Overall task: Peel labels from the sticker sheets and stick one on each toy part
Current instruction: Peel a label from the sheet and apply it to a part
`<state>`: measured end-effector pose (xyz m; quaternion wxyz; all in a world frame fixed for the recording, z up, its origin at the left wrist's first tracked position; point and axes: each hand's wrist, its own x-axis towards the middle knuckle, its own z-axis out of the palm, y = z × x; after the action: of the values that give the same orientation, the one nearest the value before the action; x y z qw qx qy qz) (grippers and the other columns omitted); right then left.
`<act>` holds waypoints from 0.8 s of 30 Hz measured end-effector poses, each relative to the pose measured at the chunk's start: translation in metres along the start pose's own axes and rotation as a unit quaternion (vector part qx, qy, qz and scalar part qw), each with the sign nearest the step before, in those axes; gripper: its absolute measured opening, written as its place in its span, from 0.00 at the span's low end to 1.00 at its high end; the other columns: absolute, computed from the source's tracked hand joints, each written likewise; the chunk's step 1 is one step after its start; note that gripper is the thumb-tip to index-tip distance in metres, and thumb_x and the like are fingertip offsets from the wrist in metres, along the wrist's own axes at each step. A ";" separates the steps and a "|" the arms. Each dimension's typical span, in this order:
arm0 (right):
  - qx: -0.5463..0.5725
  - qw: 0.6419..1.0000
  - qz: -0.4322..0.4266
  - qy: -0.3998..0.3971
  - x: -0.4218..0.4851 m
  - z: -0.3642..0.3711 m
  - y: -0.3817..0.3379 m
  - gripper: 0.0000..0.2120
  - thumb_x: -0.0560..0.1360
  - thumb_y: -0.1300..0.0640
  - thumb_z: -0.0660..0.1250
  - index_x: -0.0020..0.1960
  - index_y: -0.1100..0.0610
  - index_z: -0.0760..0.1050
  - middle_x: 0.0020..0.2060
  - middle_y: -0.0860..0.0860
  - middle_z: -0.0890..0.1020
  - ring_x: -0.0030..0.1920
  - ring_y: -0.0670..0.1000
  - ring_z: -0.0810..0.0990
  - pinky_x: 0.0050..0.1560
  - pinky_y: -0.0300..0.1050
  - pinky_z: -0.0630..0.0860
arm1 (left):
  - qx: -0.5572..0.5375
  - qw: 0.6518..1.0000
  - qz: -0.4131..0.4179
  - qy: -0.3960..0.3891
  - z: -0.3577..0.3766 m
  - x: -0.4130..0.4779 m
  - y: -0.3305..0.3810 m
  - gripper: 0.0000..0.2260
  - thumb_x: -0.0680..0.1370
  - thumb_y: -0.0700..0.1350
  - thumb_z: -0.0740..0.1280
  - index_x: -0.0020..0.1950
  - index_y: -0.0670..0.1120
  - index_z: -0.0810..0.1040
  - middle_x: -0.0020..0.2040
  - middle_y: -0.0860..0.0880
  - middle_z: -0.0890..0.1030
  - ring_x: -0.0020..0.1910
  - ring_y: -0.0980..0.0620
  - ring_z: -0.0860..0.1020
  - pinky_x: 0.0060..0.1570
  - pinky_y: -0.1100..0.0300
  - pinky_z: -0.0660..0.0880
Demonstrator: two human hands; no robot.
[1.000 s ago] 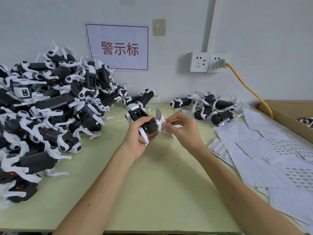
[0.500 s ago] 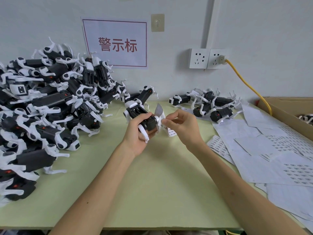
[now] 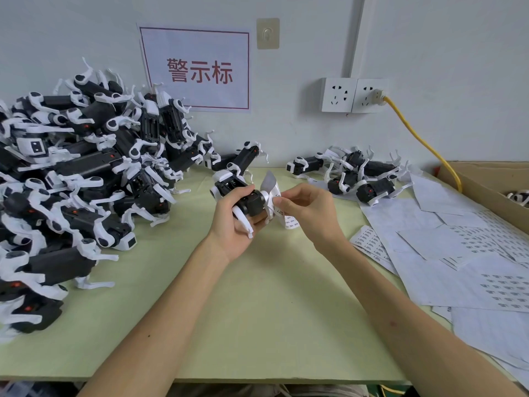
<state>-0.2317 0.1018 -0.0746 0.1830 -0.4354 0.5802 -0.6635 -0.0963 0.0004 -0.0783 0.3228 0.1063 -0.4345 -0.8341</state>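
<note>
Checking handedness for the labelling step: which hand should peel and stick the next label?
Right. The right hand already pinches the sticker strip at its edge, beside the toy part. The left hand is wrapped around that part, steadying it, so probably not free to peel.

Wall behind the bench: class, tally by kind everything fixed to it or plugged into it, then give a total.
Paper sign: 1
Adhesive hook: 1
Socket plates: 2
Vertical conduit: 1
Yellow cable: 1
Total: 6
</note>
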 end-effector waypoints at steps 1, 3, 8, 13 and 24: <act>0.002 1.000 0.001 0.002 0.000 0.000 0.000 0.08 0.71 0.63 0.79 0.38 0.56 0.81 0.35 0.50 0.86 0.36 0.47 0.84 0.42 0.41 0.79 | 0.003 1.000 0.000 -0.003 0.000 0.000 0.000 0.11 0.76 0.47 0.68 0.36 0.44 0.84 0.39 0.46 0.81 0.38 0.45 0.79 0.46 0.54 0.73; 0.005 1.000 0.005 0.009 0.000 0.001 0.001 0.09 0.71 0.63 0.79 0.37 0.58 0.80 0.35 0.51 0.86 0.36 0.48 0.83 0.42 0.41 0.80 | 0.008 1.000 0.004 -0.005 0.001 -0.001 0.000 0.12 0.77 0.47 0.67 0.37 0.44 0.84 0.39 0.46 0.79 0.39 0.45 0.78 0.45 0.54 0.72; 0.017 1.000 0.009 0.014 0.000 0.002 0.001 0.10 0.71 0.64 0.79 0.36 0.60 0.78 0.38 0.56 0.87 0.39 0.51 0.85 0.48 0.48 0.82 | 0.014 1.000 0.011 0.003 0.002 -0.002 0.000 0.13 0.78 0.46 0.66 0.37 0.44 0.84 0.41 0.46 0.80 0.39 0.46 0.77 0.45 0.54 0.72; 0.000 1.000 0.001 0.029 0.001 0.001 0.002 0.09 0.72 0.64 0.78 0.39 0.62 0.77 0.39 0.59 0.86 0.39 0.52 0.84 0.48 0.53 0.82 | 0.049 0.999 0.015 -0.012 0.003 -0.001 -0.003 0.15 0.79 0.48 0.64 0.37 0.43 0.83 0.38 0.44 0.79 0.40 0.45 0.76 0.46 0.54 0.70; -0.106 0.991 -0.054 0.062 -0.003 0.006 0.005 0.07 0.74 0.65 0.72 0.42 0.56 0.77 0.38 0.41 0.84 0.43 0.41 0.85 0.39 0.28 0.72 | 0.009 0.999 0.027 0.019 0.005 0.002 -0.008 0.12 0.77 0.45 0.68 0.36 0.44 0.71 0.38 0.40 0.76 0.49 0.40 0.82 0.57 0.47 0.80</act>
<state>-0.2269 0.0989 -0.0809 0.0636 -0.4412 0.6334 -0.6326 -0.1040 0.0061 -0.0814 0.3525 0.1127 -0.4382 -0.8191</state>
